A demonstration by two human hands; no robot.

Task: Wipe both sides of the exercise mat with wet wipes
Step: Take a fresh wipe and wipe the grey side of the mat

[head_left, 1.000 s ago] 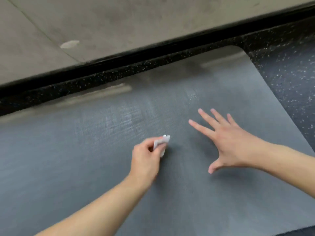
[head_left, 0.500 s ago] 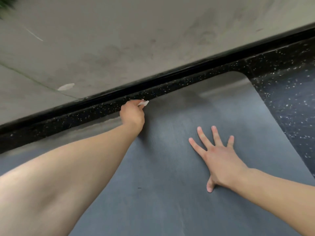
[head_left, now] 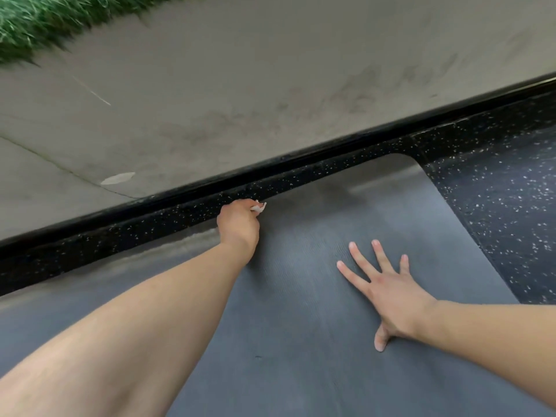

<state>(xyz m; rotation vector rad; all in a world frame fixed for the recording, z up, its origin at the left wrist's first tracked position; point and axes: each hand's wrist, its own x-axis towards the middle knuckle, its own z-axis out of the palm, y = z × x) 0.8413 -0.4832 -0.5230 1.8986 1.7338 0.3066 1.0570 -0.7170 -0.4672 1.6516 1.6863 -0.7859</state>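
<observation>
A grey exercise mat [head_left: 301, 311] lies flat on the floor and fills the lower half of the view. My left hand [head_left: 239, 225] is stretched out to the mat's far edge, its fingers curled round a small white wet wipe [head_left: 259, 207] pressed against the mat. My right hand [head_left: 388, 291] lies flat on the mat to the right with its fingers spread, nothing in it. The mat's rounded far right corner [head_left: 403, 159] is in view.
Black rubber flooring with white speckles [head_left: 496, 212] borders the mat at the right and along the far edge. A black raised strip [head_left: 301, 158] runs behind it, then grey concrete [head_left: 240, 85]. Grass [head_left: 36, 19] shows at the top left.
My left hand has moved with the wipe from the middle of the mat out to its far edge. The right hand has stayed flat on the mat. The camera has tilted up.
</observation>
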